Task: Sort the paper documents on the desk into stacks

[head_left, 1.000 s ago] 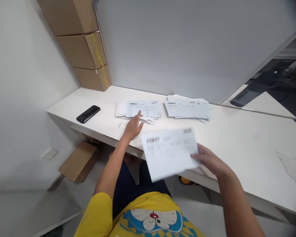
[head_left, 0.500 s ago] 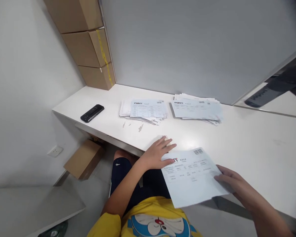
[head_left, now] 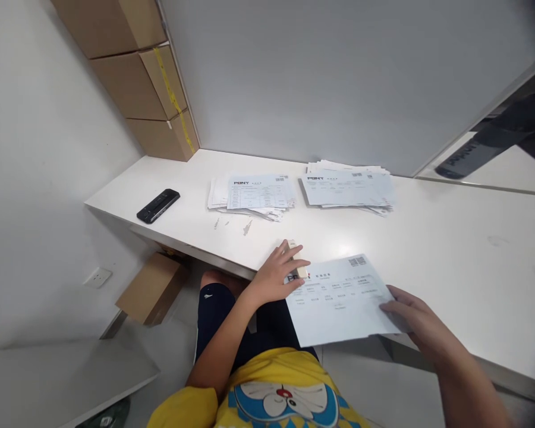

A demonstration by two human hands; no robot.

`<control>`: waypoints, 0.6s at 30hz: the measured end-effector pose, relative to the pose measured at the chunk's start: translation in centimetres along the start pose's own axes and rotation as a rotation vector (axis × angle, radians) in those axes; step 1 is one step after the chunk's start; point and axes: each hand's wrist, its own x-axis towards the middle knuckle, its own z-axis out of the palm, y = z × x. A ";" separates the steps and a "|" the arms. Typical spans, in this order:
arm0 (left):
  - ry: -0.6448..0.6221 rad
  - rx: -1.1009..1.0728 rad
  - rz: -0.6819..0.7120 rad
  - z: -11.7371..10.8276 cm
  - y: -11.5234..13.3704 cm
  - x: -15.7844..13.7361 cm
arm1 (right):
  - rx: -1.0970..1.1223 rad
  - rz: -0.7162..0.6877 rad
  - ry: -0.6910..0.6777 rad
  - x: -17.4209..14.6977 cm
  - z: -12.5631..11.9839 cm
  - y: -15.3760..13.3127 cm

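My right hand grips the right edge of a printed PONY paper sheet, thumb on top and fingers beneath. The sheet lies partly over the desk's front edge, with its lower part above my lap. At its upper left corner, my left hand is closed around a small cream-coloured block-like object. The fingers hide much of that object, and its exact kind is unclear. Beyond my hands lie two stacks of printed papers, a left stack and a right stack.
A black phone lies on the white desk at the left. Cardboard boxes are piled in the desk's back left corner, against the wall. Another cardboard box is below the desk. A dark object shows at the right.
My left fingers have closed round the cream-coloured object, which now shows at the sheet's corner. The sheet has shifted slightly up and left in view, still in my right hand.
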 end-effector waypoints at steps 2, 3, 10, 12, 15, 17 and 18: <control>0.041 0.039 0.027 0.3 0.1 -0.1 | 0.025 -0.012 0.029 0.0 0.2 0.1; 0.060 0.057 0.047 0.3 0.2 -0.1 | 0.032 -0.017 0.045 0.0 0.4 0.2; 0.104 0.158 0.188 -1.1 1.4 -0.9 | 0.030 -0.037 0.068 -0.3 0.6 0.2; 0.104 0.157 0.188 -0.9 1.5 -0.7 | 0.047 -0.015 0.038 -0.2 0.0 0.6; 0.086 0.153 0.150 0.7 1.4 0.0 | 0.050 0.027 0.003 -0.2 -0.9 1.3; 0.077 0.174 0.119 2.1 1.5 0.5 | 0.047 0.034 0.007 -0.4 -1.2 1.7; 0.076 0.193 0.105 2.8 1.5 0.6 | 0.050 0.031 0.017 -0.4 -1.4 1.9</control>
